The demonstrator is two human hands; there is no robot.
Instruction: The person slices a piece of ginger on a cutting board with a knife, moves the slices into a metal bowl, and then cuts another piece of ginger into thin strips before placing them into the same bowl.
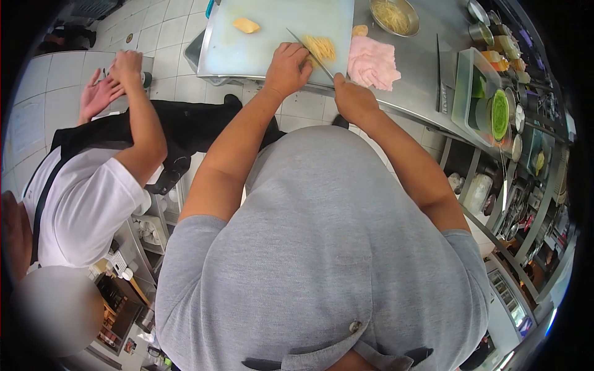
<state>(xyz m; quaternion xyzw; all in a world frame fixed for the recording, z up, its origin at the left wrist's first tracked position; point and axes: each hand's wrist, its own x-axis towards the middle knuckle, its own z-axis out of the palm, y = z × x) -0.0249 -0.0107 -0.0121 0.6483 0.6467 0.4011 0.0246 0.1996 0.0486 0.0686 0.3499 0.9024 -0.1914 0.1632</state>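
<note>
A knife (314, 56) lies slantwise over the white cutting board (247, 55), its handle in my right hand (357, 102), whose fingers are wrapped round it. Beside the blade, my left hand (288, 69) rests on the board with its fingers curled, at the left edge of a heap of thin yellow strips (320, 48). What lies under those fingers is hidden. Farther left on the board sits a yellow peeled piece (246, 25). A pink cloth (374, 63) lies crumpled just right of the board, with a small tan piece (359, 30) behind it.
A metal bowl (395, 17) of pale shreds stands at the back. On the right are a clear plastic tub (475, 93) and a strainer of green stuff (500, 115). At the left a co-worker in a white shirt (86, 201) holds both hands together.
</note>
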